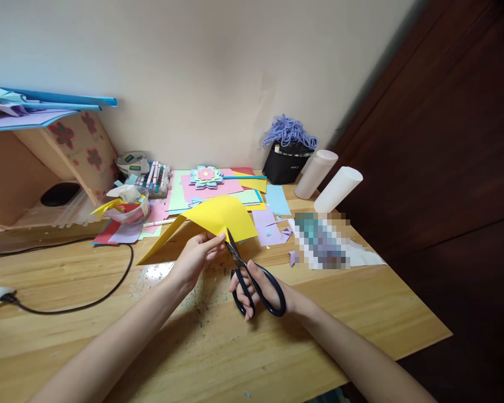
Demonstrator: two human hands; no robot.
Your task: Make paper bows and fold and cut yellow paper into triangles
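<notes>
Wooden desk (218, 358) under converging forearms (151, 316); left hand (193, 256) pinching yellow paper (222, 215), right hand (269, 286) gripping black-handled scissors (237, 257).

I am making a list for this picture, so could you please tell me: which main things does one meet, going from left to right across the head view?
Flowered box → clear bowl → yellow paper → scissors → pinkish bottle → white cylinder → dark wood panel.

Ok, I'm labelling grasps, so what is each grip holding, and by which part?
Left grip: the yellow paper, pinched at its near edge. Right grip: the scissors, by their black handles.
</notes>
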